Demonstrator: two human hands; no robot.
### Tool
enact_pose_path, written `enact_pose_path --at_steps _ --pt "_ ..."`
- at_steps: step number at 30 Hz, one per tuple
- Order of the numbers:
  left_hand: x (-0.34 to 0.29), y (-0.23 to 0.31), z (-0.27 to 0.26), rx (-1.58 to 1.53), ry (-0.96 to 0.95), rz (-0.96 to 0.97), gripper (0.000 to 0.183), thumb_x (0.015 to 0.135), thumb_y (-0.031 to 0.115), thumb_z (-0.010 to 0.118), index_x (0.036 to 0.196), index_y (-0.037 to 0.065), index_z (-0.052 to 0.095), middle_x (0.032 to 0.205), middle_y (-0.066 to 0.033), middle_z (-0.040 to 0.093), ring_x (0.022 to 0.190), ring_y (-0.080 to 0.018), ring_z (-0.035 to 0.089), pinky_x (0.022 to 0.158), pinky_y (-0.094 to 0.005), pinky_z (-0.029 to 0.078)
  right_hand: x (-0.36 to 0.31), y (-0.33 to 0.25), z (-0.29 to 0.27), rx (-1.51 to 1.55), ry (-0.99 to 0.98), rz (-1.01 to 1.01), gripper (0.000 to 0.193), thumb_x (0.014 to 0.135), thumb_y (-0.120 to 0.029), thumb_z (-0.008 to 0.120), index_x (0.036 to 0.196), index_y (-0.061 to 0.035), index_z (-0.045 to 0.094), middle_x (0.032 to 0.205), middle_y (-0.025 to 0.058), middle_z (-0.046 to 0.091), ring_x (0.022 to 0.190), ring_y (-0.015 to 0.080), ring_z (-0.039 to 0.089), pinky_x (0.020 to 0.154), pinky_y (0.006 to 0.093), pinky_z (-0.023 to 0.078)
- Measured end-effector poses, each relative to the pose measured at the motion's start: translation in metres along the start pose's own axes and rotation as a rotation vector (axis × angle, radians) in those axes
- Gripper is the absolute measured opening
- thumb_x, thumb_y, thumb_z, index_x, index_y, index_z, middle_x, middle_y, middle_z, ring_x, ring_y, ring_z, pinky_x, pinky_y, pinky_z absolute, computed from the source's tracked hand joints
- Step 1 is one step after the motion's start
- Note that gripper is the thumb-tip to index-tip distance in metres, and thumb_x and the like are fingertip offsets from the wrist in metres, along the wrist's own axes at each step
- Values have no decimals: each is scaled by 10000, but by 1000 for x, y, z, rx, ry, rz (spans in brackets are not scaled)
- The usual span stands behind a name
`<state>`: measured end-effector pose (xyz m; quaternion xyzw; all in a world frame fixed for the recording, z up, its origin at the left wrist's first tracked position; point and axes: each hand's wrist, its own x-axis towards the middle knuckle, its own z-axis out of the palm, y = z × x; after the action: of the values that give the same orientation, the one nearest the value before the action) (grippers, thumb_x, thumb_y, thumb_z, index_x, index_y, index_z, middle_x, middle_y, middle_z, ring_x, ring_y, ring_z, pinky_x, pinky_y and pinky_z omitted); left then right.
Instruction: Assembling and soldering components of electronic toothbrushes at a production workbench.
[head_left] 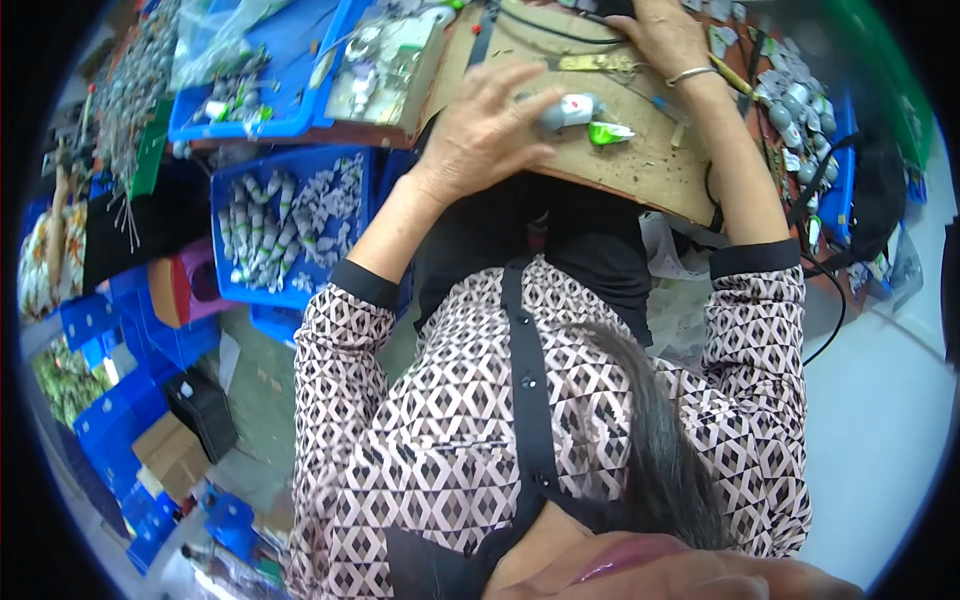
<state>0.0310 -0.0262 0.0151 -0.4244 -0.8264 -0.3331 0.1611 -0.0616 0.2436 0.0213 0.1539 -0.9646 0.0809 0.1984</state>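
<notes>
My left hand is over the left part of a tan work board, its fingers spread. Beside its fingertips lies a small grey-and-white bulb-shaped piece; I see no firm grip on it. Just to the right of that piece rests a small bright green and white part. My right hand, with a bracelet at the wrist, reaches to the far edge of the board. Its thumb side is close to a black cable. The upper picture edge cuts off its other fingers, so what they hold is hidden.
Left of the board, a blue bin holds many grey-and-white pieces. Beyond it stands a blue tray with more parts and a clear bag. Grey round pieces are heaped on the right. A black cable hangs there.
</notes>
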Motion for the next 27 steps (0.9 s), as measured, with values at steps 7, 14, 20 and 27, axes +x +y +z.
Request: enact_pose_path --at_steps 7,14,20,27 --pt "-66 -9 -38 276 274 -87 305 798 57 664 1100 74 625 1096 -85 612 1017 -283 561 893 -376 439 14 8 -21 466 -13 -46 495 872 -240 662 1278 -29 471 1030 157 598 913 302 580 834 354 459" --pt "-25 0 -10 217 122 -135 386 781 122 695 1154 76 610 1088 -87 596 1003 -283 547 885 -376 450 35 -95 -112 1524 162 424 448 919 -295 634 1279 -61 504 840 -21 569 663 68 531 550 201 422" --pt "-20 2 9 83 81 -143 407 750 133 725 1142 89 625 1053 -75 622 931 -277 572 822 -367 482 52 -123 -55 1470 521 -3 357 942 -264 614 1205 -61 484 871 -21 521 712 53 471 600 207 394" --pt "-17 4 7 50 80 -159 431 741 173 740 1146 108 607 1083 -58 593 966 -267 556 849 -371 468 50 -128 -61 1445 531 34 339 943 -253 610 1194 -63 486 856 -5 532 689 62 490 590 206 408"
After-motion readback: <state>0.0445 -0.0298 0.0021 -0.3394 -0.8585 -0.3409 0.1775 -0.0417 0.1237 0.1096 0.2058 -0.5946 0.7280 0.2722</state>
